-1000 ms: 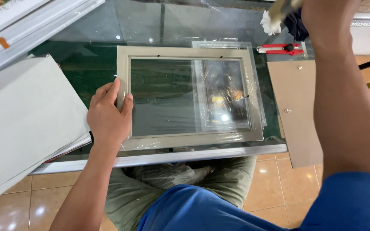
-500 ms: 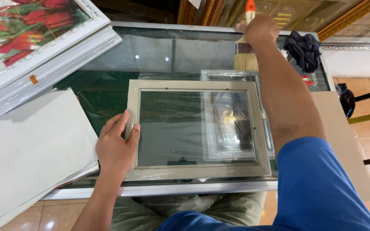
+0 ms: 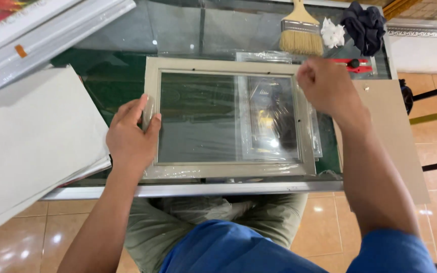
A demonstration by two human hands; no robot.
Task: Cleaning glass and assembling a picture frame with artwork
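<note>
Just one camera here, strapped to the person's head, looking steeply down and forward over a glass table (image 3: pixel 188 30). It's close in: forearms fill the bottom, floor tiles (image 3: pixel 431 131) show at the right edge.

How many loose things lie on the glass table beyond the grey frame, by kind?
Paintbrush: 1
White crumpled wad: 1
Dark cloth: 1
Red-handled cutter: 1
Total: 4
</note>
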